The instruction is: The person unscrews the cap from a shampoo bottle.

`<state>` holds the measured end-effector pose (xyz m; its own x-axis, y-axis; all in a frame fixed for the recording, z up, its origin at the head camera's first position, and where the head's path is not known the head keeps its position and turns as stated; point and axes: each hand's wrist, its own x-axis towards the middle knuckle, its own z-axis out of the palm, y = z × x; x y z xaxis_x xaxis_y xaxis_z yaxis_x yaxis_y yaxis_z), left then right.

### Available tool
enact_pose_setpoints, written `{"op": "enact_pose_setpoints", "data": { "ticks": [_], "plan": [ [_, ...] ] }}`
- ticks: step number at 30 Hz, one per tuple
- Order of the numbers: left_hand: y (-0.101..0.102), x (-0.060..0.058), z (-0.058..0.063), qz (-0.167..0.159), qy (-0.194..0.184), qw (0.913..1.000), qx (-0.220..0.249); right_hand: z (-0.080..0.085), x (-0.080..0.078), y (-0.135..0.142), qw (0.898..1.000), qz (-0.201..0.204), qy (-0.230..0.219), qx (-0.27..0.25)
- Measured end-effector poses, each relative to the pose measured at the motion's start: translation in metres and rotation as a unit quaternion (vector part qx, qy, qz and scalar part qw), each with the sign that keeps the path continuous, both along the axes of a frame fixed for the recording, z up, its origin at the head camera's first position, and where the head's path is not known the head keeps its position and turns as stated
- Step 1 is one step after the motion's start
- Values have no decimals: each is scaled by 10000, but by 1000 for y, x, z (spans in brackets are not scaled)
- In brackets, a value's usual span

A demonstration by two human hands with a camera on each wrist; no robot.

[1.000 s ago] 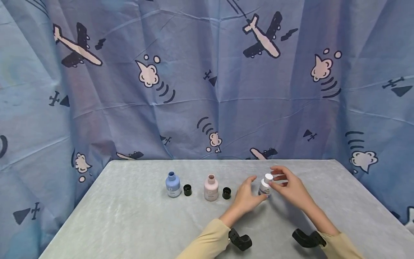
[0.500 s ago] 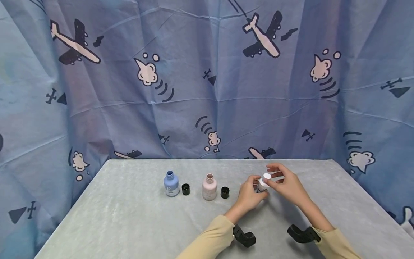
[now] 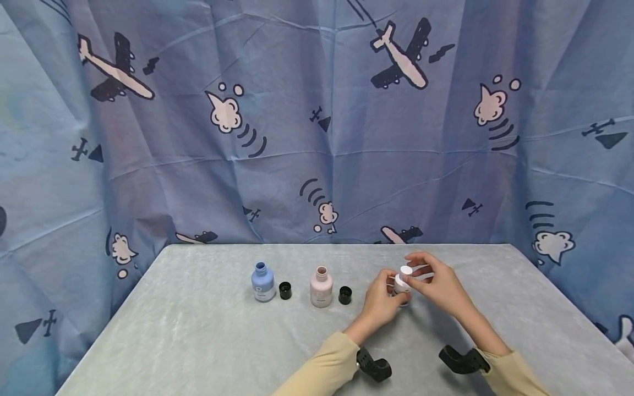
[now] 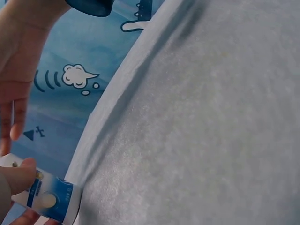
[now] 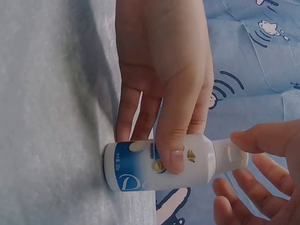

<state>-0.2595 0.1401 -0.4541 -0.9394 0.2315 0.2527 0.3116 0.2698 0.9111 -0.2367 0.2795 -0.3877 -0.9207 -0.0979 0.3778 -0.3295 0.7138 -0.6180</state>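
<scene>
A small white bottle [image 5: 199,157] with a blue label band stands upright on the table, right of centre in the head view. My left hand [image 3: 380,302] grips its body, thumb across the front and fingers behind. The thumb of my right hand [image 3: 443,285] presses on the white cap [image 5: 230,155], and its fingers curl around the far side. In the right wrist view the cap sits on the bottle's neck. The left wrist view shows the lower label and base near the table surface.
A blue bottle [image 3: 263,285] and a pink bottle [image 3: 321,290], both uncapped, stand to the left. Beside each lies a black cap, one [image 3: 285,290] by the blue bottle and another [image 3: 345,295] by the pink. A patterned curtain [image 3: 317,121] hangs behind the grey-white table [image 3: 198,341].
My left hand has closed around the white bottle's body. My right hand has moved slightly left, its thumb now at the cap. The other bottles and black caps stay put.
</scene>
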Motion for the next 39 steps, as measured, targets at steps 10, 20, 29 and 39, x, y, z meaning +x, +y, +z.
{"op": "enact_pose_setpoints", "data": {
  "ticks": [10, 20, 29, 39],
  "plan": [
    [-4, 2, 0, 254, 120, 9996, -100, 0, 2, -3, 9999, -22, -62, -91],
    [-13, 3, 2, 383, 237, 9990, 67, -3, 2, -4, 9997, -114, -173, -95],
    [-21, 5, 6, 416, 261, 9988, 8, -9, 0, -9, 9995, -135, -33, -270],
    [-25, 7, 7, 385, 512, 9976, -265, -12, 1, -11, 9989, -269, 124, -351]
  ]
}}
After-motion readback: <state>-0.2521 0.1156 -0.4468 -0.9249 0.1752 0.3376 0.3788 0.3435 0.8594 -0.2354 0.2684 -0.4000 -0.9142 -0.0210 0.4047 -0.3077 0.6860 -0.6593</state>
